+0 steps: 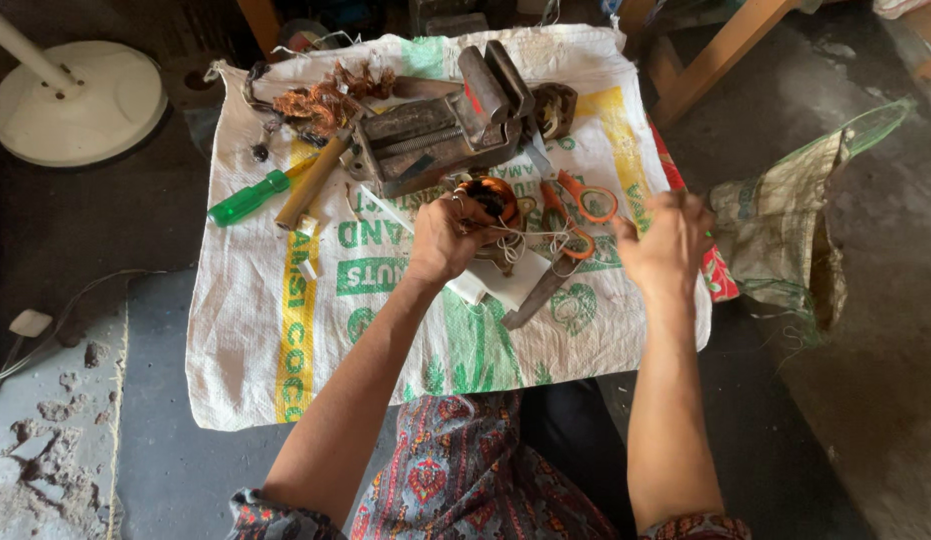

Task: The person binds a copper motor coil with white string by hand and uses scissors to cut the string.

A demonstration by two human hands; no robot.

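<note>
Both forearms reach forward over the sack [255, 330]. Left hand [447, 238] grips a copper coil [490, 195]. Right hand [667, 243], fingers curled, pulls white string [545, 240] taut.

The left hand [447, 238] hides most of the copper coil [488, 195]; beside it, the right hand [668, 243] is motion-blurred, its grip unreadable.

Dark concrete floor [155, 440], white round stand base [80, 100], perhaps a wooden table leg [720, 55]
</note>
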